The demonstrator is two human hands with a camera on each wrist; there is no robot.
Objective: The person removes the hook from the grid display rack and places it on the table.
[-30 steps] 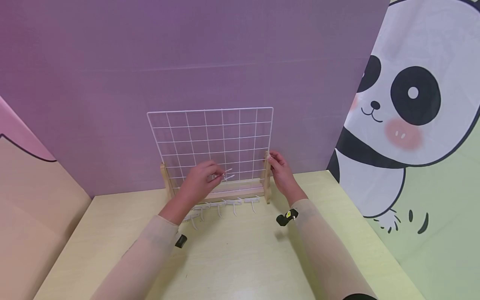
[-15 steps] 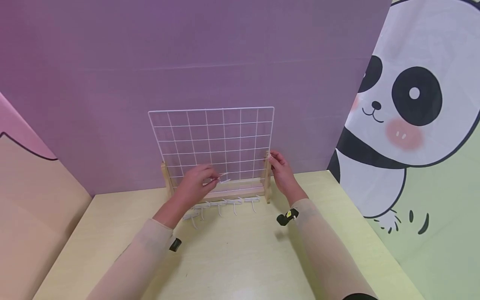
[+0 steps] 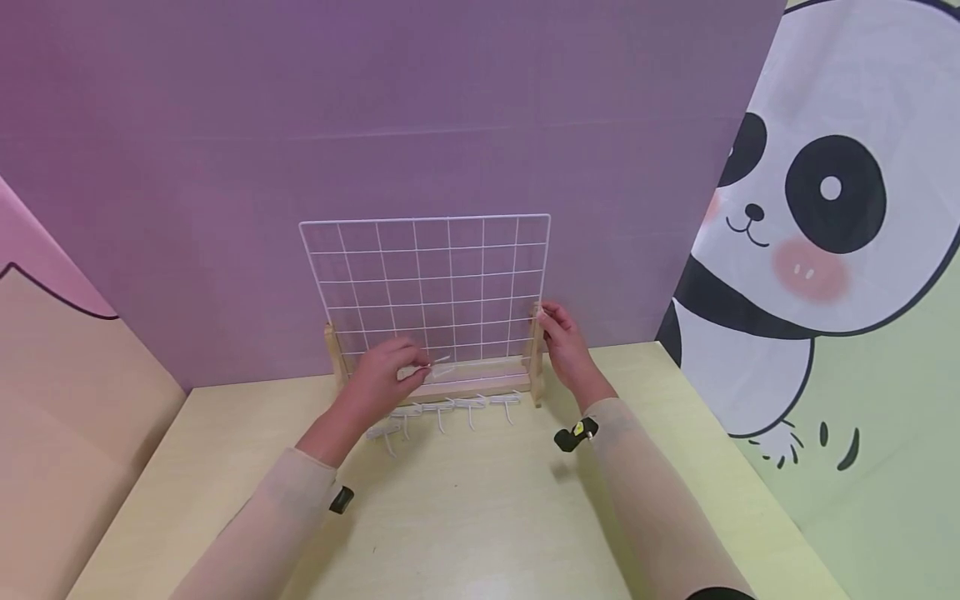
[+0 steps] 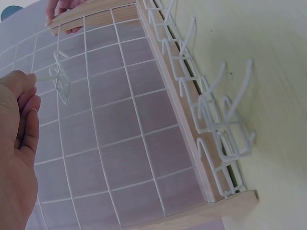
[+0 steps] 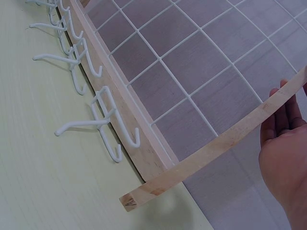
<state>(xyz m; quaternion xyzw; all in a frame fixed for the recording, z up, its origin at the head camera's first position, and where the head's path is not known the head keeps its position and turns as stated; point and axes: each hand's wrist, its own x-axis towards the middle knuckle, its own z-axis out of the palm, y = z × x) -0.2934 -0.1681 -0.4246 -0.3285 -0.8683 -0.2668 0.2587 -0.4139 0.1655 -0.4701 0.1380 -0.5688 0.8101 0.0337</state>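
A white wire grid panel (image 3: 483, 218) stands upright in a wooden stand (image 3: 472, 387). My left hand (image 3: 384, 377) pinches a white wire hook by its straight prong, in front of the grid's lower part. In the left wrist view the double-bent end of this hook (image 4: 62, 82) points away from my fingertips and overlaps the grid wires. My right hand (image 3: 567, 352) holds the upper part of the stand's right wooden post (image 5: 225, 140), fingers behind it. Several more white hooks (image 5: 101, 120) lie in a row along the front of the stand's base.
The stand is on a light wood-grain table (image 3: 465, 517), close to the purple back wall (image 3: 420, 108). A panda picture (image 3: 757, 358) covers the right wall. The left wooden post (image 3: 334, 358) rises beside my left hand.
My left hand has moved left and slightly down with the hook, along the front of the grid. My right hand has stayed at the right post.
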